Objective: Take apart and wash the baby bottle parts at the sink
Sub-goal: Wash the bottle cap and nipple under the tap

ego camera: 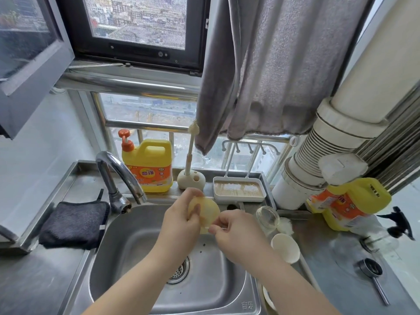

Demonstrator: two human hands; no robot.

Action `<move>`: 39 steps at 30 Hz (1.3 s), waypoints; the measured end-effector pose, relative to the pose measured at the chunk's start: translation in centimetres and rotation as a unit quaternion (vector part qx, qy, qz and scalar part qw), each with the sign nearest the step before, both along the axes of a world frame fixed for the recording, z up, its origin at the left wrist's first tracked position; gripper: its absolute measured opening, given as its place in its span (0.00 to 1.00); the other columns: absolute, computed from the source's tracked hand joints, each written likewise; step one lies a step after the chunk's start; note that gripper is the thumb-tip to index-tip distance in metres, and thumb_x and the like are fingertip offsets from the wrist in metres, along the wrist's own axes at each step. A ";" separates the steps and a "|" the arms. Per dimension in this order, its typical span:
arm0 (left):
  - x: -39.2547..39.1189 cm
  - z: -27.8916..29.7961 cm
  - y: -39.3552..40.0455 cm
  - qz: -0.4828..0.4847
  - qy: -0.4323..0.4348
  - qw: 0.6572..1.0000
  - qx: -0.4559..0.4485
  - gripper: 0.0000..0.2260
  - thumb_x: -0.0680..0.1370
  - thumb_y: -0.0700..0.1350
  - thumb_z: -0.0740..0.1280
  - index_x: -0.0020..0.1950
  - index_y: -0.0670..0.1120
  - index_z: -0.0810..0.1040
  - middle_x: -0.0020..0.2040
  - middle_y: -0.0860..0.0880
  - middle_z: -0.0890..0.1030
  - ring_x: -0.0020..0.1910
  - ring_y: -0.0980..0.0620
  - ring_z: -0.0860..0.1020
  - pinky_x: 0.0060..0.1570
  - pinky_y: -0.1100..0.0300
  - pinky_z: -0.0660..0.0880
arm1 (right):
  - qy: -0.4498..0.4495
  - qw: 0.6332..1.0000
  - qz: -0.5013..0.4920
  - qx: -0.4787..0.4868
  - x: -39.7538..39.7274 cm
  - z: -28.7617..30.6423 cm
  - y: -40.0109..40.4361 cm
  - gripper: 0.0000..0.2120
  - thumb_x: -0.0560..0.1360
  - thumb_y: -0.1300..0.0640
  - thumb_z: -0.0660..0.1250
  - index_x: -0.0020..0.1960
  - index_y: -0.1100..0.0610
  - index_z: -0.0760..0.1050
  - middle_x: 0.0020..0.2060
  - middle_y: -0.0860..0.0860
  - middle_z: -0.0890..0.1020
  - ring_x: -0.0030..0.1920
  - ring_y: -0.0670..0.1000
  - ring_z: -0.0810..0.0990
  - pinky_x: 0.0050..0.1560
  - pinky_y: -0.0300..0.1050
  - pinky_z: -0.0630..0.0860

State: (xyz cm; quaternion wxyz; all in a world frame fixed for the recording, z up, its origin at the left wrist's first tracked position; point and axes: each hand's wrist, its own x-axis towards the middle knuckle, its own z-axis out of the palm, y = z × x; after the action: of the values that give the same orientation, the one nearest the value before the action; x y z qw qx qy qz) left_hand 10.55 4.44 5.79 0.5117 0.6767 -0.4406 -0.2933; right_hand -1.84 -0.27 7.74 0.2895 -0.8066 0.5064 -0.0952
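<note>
Left hand (181,220) grips pale yellow bottle part (205,209) above the sink (127,246); right hand (236,233) pinches its lower rim. Wet grip likely; a slip would drop it toward the drain (179,271) beneath both hands. Glass bottle (268,218) lying right of the right hand could roll.

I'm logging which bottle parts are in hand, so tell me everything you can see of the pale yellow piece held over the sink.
The pale yellow piece is rounded and dome-like, smooth and slightly translucent, looking like soft plastic or silicone. It is held above the sink basin, in front of the faucet's ledge. The left hand grips its left side, thumb across the front; the right hand pinches its lower right edge with its fingers. Its underside is hidden, and motion blur hides finer detail.
</note>
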 end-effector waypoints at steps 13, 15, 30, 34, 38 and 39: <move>0.7 -0.4 0.3 -0.078 -0.048 0.996 0.010 0.25 0.71 0.30 0.64 0.51 0.62 0.76 0.52 0.61 0.78 0.48 0.54 0.79 0.46 0.63 0.74 | 0.047 0.998 -0.036 -0.022 -1.0 0.5 -0.9 0.06 0.75 0.51 0.64 0.43 0.48 0.80 0.41 0.45 0.83 0.46 0.49 0.79 0.47 0.44 0.76; 0.4 -0.1 0.2 -0.091 -0.089 0.992 -0.008 0.27 0.70 0.29 0.63 0.52 0.62 0.76 0.53 0.64 0.77 0.54 0.62 0.75 0.52 0.66 0.72 | 0.074 0.994 -0.036 -0.072 -1.1 0.9 -1.0 0.07 0.75 0.52 0.62 0.46 0.49 0.79 0.43 0.46 0.83 0.48 0.52 0.79 0.45 0.43 0.73; 0.3 0.9 -0.2 -0.071 -0.135 0.988 0.034 0.25 0.72 0.31 0.61 0.64 0.51 0.77 0.58 0.55 0.77 0.56 0.55 0.74 0.53 0.72 0.68 | 0.073 0.990 -0.042 -0.109 -1.2 0.7 -0.6 0.09 0.78 0.52 0.58 0.50 0.49 0.77 0.46 0.48 0.82 0.50 0.53 0.78 0.45 0.44 0.72; 0.0 0.9 -0.1 0.022 -0.092 0.995 0.035 0.22 0.74 0.37 0.66 0.67 0.49 0.73 0.66 0.54 0.74 0.52 0.52 0.79 0.54 0.60 0.74 | 0.038 0.998 -0.012 -0.054 -0.6 -0.3 0.3 0.08 0.76 0.52 0.62 0.46 0.52 0.79 0.42 0.48 0.82 0.47 0.52 0.79 0.45 0.44 0.75; -0.3 -0.3 -0.1 0.054 0.004 0.996 0.065 0.02 0.75 0.45 0.69 0.46 0.52 0.79 0.44 0.53 0.83 0.41 0.55 0.80 0.41 0.64 0.73 | 0.011 1.000 -0.004 -0.029 -0.3 -0.6 0.2 0.08 0.75 0.51 0.64 0.46 0.51 0.80 0.43 0.47 0.82 0.47 0.51 0.78 0.47 0.43 0.74; -0.6 -0.5 -0.1 0.040 0.004 0.997 0.068 0.03 0.76 0.45 0.67 0.44 0.53 0.77 0.41 0.53 0.82 0.39 0.54 0.78 0.38 0.65 0.71 | 0.011 1.000 -0.005 -0.028 -0.2 -0.7 0.2 0.08 0.75 0.51 0.64 0.47 0.51 0.80 0.44 0.47 0.82 0.48 0.50 0.78 0.48 0.43 0.74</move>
State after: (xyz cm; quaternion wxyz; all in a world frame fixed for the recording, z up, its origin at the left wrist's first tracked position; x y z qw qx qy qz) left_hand 9.97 4.38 5.25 0.4776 0.7261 -0.3901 -0.3040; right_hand -2.02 -0.08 7.08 0.2604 -0.8129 0.5108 -0.1023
